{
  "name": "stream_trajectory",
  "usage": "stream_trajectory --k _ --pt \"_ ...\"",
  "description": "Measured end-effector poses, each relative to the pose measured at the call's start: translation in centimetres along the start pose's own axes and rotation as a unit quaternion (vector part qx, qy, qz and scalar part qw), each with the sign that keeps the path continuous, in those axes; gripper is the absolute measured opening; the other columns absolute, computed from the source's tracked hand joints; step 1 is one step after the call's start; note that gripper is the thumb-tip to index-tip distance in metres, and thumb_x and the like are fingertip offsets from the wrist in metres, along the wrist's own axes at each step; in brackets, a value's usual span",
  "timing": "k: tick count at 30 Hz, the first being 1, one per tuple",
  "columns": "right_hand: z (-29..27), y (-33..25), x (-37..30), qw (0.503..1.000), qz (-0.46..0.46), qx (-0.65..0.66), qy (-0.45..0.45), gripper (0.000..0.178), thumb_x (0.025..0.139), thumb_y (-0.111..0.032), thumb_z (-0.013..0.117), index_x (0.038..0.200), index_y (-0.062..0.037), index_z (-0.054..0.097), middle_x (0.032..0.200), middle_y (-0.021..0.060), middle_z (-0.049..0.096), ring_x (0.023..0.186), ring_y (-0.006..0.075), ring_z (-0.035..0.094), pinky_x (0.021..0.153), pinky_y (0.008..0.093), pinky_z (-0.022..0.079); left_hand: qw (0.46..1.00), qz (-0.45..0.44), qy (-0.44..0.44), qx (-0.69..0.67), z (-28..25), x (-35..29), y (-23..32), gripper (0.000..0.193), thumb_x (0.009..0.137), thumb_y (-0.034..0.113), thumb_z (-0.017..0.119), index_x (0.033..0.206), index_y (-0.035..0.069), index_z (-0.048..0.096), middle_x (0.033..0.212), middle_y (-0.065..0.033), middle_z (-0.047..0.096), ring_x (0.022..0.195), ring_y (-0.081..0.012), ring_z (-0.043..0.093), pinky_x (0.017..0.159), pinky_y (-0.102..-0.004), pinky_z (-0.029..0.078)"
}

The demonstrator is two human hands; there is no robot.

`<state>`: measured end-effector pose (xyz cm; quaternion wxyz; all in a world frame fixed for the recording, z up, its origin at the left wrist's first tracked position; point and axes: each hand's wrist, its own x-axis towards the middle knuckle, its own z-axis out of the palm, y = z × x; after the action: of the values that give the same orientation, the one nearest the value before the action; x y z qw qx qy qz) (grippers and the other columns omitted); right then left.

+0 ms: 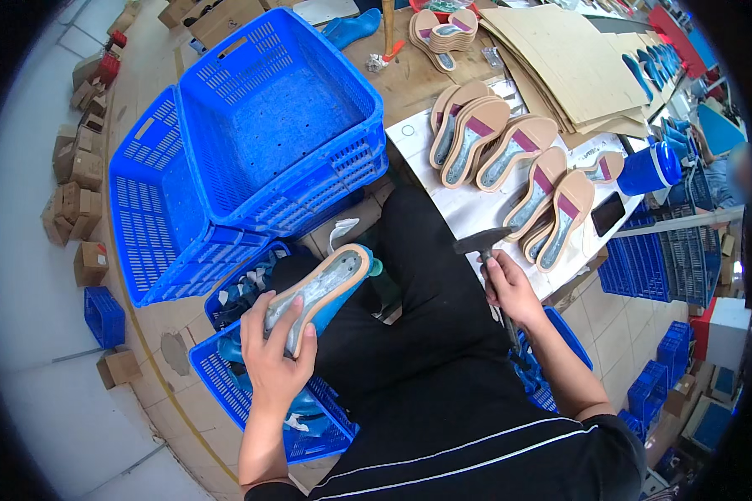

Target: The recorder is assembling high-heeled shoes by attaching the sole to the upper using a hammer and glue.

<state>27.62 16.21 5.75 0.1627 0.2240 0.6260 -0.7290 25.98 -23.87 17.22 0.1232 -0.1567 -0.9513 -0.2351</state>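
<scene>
My left hand (277, 363) is wrapped round a blue shoe last (336, 306), held tilted above my lap. A tan-edged insole (358, 269) with a grey middle lies along its upturned bottom. In my right hand (511, 290) is a hammer (481, 240), gripped by its handle, its dark head up beside the table edge. The hammer and the last are apart. Beyond the hammer, several stacks of tan insoles (522, 144) with grey and maroon patches sit on the white-covered table (414, 142).
Large blue crates (267, 108) stand at my left. A lower blue crate (226, 392) holds blue lasts beside my left arm. Brown sheets (560, 67), a blue tub (650, 169) and a dark phone (607, 214) are on the table. Cardboard boxes (88, 167) line the left wall.
</scene>
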Motion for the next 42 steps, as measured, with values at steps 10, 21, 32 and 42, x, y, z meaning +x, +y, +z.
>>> stream_trajectory --k 10,21,32,42 --pt "11.3 -6.2 3.9 0.987 -0.066 0.06 -0.135 0.023 0.108 -0.014 0.068 0.125 -0.0057 0.054 0.111 0.0059 0.078 0.062 0.0031 0.053 0.049 0.0212 0.038 1.0 -0.013 -0.008 0.004 0.0 -0.1 0.3 0.037 0.089 0.017 0.079 0.126 0.008 0.079 0.136 -0.0249 0.062 0.112 -0.0401 0.063 0.096 -0.0472 0.054" --pt "15.1 -5.2 7.2 0.96 0.023 0.131 -0.245 0.033 0.107 -0.018 0.072 0.135 -0.0067 0.058 0.115 0.0013 0.072 0.058 -0.0001 0.045 0.045 0.02 0.029 0.999 -0.029 -0.015 0.016 0.0 0.0 0.6 0.037 0.088 0.016 0.079 0.125 0.008 0.08 0.136 -0.0251 0.062 0.113 -0.0404 0.063 0.096 -0.0471 0.054" --pt "14.0 -6.7 5.9 0.987 -0.035 0.077 -0.139 0.037 0.116 -0.034 0.055 0.141 -0.0072 0.052 0.109 0.0049 0.078 0.054 0.0008 0.041 0.045 0.0194 0.03 0.995 -0.022 -0.073 0.07 -0.9 -0.3 0.8 0.061 0.085 0.03 0.083 0.144 0.02 0.07 0.146 -0.0283 0.051 0.122 -0.0482 0.055 0.099 -0.0557 0.051" --pt "11.5 -14.2 -2.8 0.851 -0.323 -0.396 -0.121 0.028 0.1 -0.021 0.077 0.119 -0.0027 0.069 0.072 0.017 0.066 0.063 0.0377 0.069 0.06 0.0426 0.053 0.994 -0.008 -0.043 0.097 -0.2 -1.6 -0.8 0.078 0.08 0.035 0.093 0.151 0.024 0.064 0.146 -0.0268 0.051 0.116 -0.0425 0.058 0.094 -0.0514 0.051"
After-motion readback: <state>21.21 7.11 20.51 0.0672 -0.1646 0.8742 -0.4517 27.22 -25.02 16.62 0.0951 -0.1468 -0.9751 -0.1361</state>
